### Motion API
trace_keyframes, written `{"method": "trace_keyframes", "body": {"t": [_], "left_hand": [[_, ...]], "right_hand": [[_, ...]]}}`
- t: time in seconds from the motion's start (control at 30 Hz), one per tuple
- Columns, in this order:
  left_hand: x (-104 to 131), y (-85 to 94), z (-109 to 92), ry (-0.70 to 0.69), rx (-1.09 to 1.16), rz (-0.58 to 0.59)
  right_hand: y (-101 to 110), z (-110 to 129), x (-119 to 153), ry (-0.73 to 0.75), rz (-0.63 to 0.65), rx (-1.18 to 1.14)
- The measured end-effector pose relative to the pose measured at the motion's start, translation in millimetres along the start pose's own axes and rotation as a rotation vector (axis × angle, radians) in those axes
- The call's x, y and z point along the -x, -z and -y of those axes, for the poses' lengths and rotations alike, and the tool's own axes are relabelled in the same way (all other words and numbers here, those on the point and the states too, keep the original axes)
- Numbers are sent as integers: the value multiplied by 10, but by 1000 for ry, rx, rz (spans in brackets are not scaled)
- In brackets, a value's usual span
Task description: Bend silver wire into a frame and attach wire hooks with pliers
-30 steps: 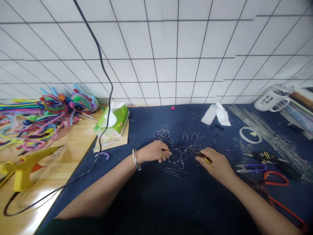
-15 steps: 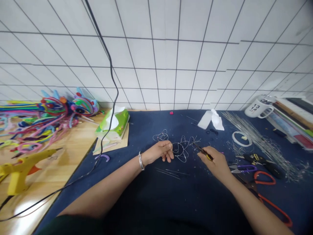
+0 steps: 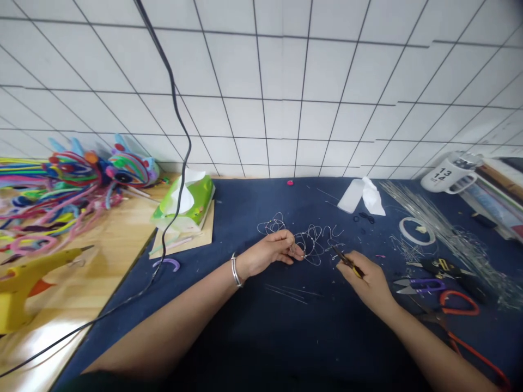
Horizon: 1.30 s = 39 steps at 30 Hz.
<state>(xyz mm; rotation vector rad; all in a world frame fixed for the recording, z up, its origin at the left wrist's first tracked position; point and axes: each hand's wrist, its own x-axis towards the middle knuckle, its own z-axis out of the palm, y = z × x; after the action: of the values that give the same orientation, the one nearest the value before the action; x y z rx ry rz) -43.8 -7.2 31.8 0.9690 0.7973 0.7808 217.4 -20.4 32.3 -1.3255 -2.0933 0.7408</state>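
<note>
My left hand [image 3: 274,250], with a silver bangle at the wrist, pinches a looped wire frame [image 3: 314,239] between thumb and fingers. Its thin petal-like loops spread out to the right of the fingertips. My right hand [image 3: 365,277] is wrapped round a pair of pliers [image 3: 347,261] with dark jaws and black-and-yellow handles. Their tips point left, close to the loose wire ends at the frame's right side; whether they touch the wire I cannot tell. A second bundle of wire loops [image 3: 273,224] lies just behind my left hand. Several straight wires [image 3: 292,293] lie in front.
Purple scissors [image 3: 425,284], orange-handled shears [image 3: 460,310], black cutters [image 3: 445,269] and a white wire coil [image 3: 417,231] lie right, near long wires [image 3: 429,212] and a mug [image 3: 449,174]. At left are a tissue pack [image 3: 196,204], a yellow glue gun [image 3: 28,283] and a hanging black cable [image 3: 175,103].
The whole view has shifted a little. My left hand has turned slightly, bringing the wire frame round, and the pliers' tips sit a bit lower beside the wire ends. Both hands keep their grip.
</note>
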Motion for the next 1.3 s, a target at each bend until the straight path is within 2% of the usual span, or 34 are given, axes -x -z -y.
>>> {"method": "trace_keyframes", "body": {"t": [0.23, 0.43, 0.57, 0.7, 0.83, 0.93, 1.07, 1.2, 1.3], "left_hand": [[43, -47, 61, -81, 37, -84], [74, -85, 119, -19, 6, -116], [86, -165, 173, 34, 19, -39], [86, -245, 203, 9, -35, -3], [73, -291, 229, -28, -213, -59], [50, -319, 236, -78, -291, -156], [8, -380, 111, -119, -437, -246], [-76, -473, -105, -153, -561, -252], [-182, -527, -191, -136, -605, -209]], "right_hand": [[-50, 95, 47, -12, 35, -39], [-34, 133, 94, 20, 31, -51], [-18, 102, 82, -3, -12, -64], [29, 105, 70, -32, -71, -72], [34, 113, 81, -14, -68, -87], [-2, 89, 87, 3, -41, -86], [-15, 47, 71, 10, -28, -86], [58, 6, 31, -5, -67, -91], [122, -42, -5, -11, -103, -81]]}}
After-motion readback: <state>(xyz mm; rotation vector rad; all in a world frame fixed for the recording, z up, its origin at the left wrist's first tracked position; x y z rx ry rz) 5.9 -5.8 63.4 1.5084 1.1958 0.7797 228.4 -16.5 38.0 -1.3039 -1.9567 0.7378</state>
